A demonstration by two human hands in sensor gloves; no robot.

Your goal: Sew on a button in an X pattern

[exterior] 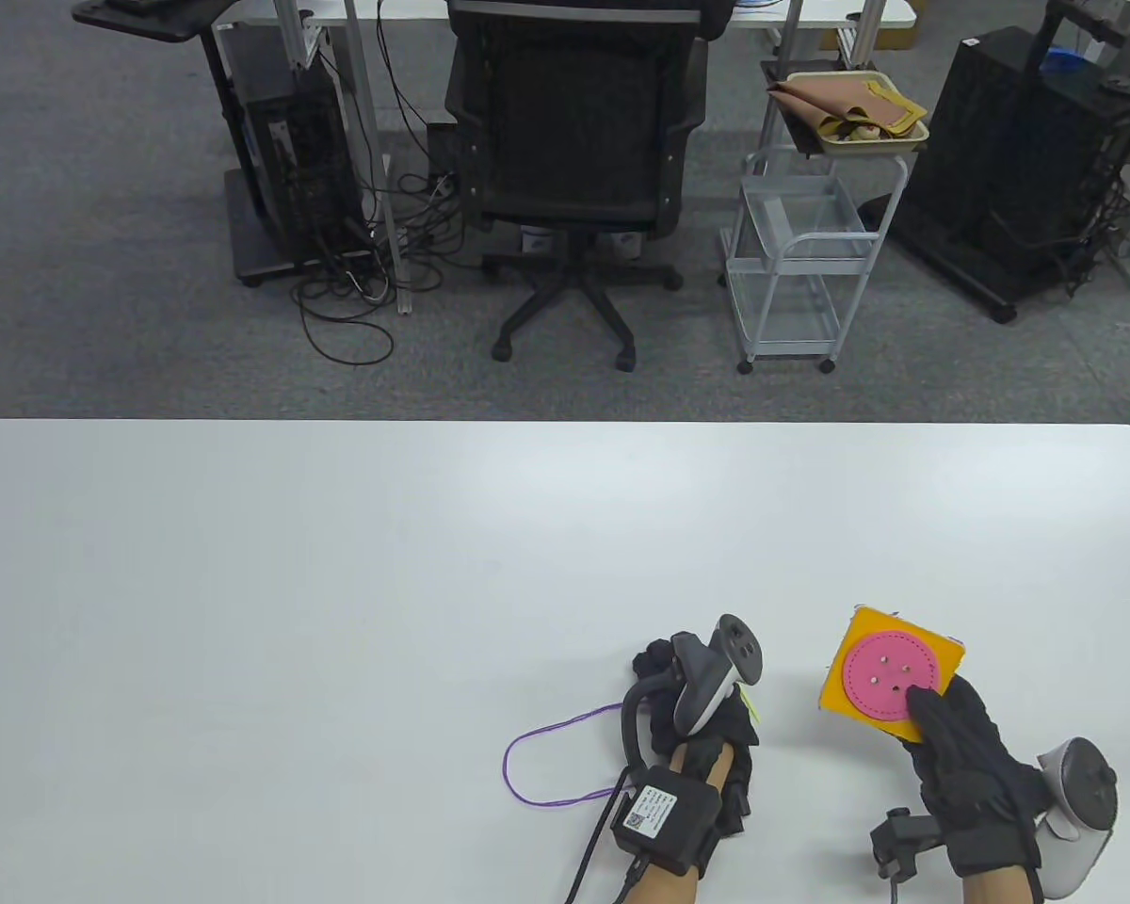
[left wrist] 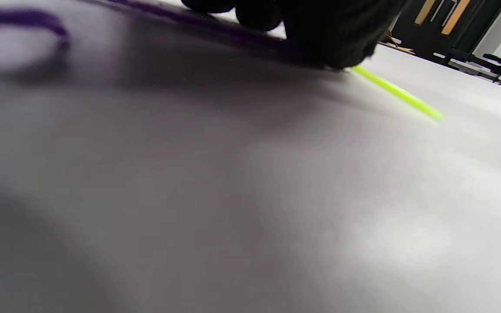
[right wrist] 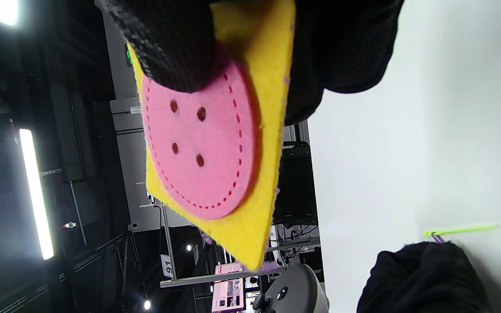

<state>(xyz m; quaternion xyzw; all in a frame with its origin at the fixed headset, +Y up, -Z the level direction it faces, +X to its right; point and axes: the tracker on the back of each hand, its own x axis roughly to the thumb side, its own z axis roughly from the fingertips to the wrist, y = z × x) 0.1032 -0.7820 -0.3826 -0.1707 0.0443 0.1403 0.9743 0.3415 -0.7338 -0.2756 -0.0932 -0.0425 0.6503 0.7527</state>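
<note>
My right hand (exterior: 951, 744) holds a yellow felt square (exterior: 937, 654) tilted up off the table, thumb on the edge of its pink four-hole felt button (exterior: 880, 673). In the right wrist view the button (right wrist: 202, 148) has bare holes on the yellow square (right wrist: 250, 226). My left hand (exterior: 697, 716) rests on the table, fingertips (left wrist: 320, 30) down on the eye end of a lime needle (left wrist: 398, 93) that lies flat. The needle (right wrist: 463, 229) carries a purple thread (exterior: 527, 767) that loops left of the hand.
The white table (exterior: 339, 565) extends far to the left and back. Beyond its far edge stand an office chair (exterior: 570, 141) and a white wire cart (exterior: 800, 254).
</note>
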